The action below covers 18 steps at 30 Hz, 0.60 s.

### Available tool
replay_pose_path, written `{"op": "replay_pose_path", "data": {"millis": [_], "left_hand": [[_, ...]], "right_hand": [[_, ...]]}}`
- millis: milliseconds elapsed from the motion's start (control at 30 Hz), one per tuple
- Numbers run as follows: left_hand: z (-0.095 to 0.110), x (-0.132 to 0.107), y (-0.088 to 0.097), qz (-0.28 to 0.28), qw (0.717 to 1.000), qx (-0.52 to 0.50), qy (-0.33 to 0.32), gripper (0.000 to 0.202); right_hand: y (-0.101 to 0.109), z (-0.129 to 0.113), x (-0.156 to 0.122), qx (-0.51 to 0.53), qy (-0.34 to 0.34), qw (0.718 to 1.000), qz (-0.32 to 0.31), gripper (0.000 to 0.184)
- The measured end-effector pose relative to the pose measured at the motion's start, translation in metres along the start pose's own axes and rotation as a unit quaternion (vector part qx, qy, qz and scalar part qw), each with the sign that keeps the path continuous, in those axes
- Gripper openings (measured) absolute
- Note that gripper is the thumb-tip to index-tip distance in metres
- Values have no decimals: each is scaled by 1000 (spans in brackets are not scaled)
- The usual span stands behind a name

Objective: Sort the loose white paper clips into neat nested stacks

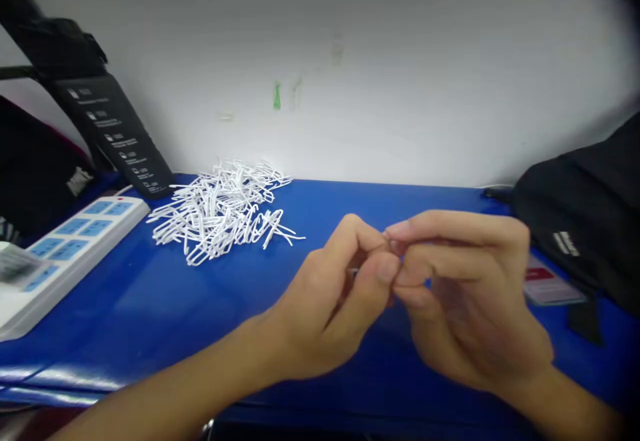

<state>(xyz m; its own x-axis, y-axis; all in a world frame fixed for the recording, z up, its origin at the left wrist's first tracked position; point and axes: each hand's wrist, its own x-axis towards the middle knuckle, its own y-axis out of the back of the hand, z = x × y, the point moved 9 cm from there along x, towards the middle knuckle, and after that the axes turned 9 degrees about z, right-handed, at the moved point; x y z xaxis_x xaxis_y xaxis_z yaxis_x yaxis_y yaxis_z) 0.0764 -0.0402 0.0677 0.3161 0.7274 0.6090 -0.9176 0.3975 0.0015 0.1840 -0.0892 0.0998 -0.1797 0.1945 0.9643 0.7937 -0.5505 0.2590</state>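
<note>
My left hand (320, 301) and my right hand (465, 294) meet in front of me above the blue tabletop, their fingertips pinched together. Between them is a small thin piece (391, 244), probably wire, mostly hidden by my fingers. To the left of both hands lies a loose heap of white bent wire clips (220, 211), tangled together and apart from my hands.
A white power strip with blue switches (75, 247) lies at the left on the blue tabletop (150, 314). A black panel (110, 127) leans behind it. A black bag (580, 214) and a printed card (550, 284) sit right, against a white wall (400, 61).
</note>
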Motion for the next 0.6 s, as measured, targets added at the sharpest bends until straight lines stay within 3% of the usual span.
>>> {"op": "replay_pose_path", "data": {"millis": [600], "left_hand": [[2,-4,-4,-7,1000,-13,-3,15]], "right_hand": [[0,-9,0,-16,5,999,37,13]]}}
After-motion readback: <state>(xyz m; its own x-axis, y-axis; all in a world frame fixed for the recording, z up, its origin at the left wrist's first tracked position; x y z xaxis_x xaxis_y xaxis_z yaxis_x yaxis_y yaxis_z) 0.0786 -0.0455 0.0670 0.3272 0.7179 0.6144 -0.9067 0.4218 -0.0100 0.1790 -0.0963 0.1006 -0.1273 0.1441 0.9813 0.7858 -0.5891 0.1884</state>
